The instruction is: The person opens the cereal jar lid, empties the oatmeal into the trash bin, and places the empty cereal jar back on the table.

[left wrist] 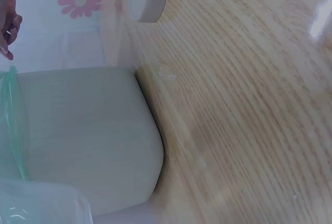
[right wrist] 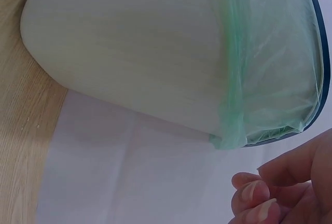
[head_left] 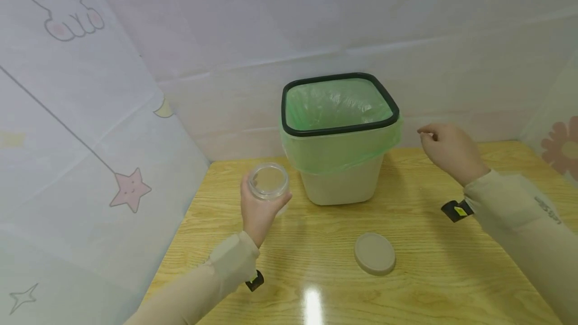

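A clear round jar (head_left: pixel 269 180) is gripped in my left hand (head_left: pixel 258 214), to the left of the bin, and its uncovered mouth faces up. In the left wrist view only part of the clear jar (left wrist: pixel 44 203) shows, at the lower left. My right hand (head_left: pixel 451 149) is raised to the right of the bin with loosely bent fingers and nothing visible in them. The right wrist view shows that hand (right wrist: pixel 282 187) apart from the bin's green liner. A beige round lid (head_left: pixel 375 253) lies on the table in front of the bin.
The cream bin (head_left: pixel 340 184) stands at the back of the wooden table (head_left: pixel 316 245). A green bag (head_left: pixel 343 152) lines it, folded over the outside under a black rim (head_left: pixel 340 131). A printed white sheet (head_left: pixel 244 24) hangs behind and to the left.
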`<state>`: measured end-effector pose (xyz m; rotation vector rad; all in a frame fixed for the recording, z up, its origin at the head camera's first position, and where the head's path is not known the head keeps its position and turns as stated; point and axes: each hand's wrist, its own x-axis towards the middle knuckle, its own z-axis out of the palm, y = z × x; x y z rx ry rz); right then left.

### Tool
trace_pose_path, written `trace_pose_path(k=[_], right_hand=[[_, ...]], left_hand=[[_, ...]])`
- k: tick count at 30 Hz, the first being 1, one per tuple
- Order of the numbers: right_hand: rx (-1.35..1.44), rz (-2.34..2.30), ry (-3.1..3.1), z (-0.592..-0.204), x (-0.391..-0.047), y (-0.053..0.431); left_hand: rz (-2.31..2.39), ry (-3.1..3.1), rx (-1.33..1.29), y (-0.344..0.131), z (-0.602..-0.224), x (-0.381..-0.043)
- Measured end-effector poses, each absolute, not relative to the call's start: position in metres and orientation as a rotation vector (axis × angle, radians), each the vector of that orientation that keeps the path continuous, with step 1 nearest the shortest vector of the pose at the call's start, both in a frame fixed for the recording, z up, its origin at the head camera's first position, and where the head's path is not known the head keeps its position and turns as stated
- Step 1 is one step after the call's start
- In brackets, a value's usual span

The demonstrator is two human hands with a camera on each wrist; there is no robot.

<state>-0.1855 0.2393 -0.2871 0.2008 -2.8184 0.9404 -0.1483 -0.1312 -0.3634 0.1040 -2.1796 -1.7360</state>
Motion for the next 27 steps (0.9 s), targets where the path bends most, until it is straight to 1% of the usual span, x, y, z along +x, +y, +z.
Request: trace_pose_path(k=[16, 27], right_hand=[[0.196, 0.914, -2.821, -0.297, -0.177, 0.242], [0.186, 0.919, -2.817, -0.302, -0.172, 0.243]], left_hand=[[-1.779, -2.247, 0.111, -0.124, -0.384, -0.140], [-1.763, -2.284, 0.071, -0.121, -0.395, -0.134]])
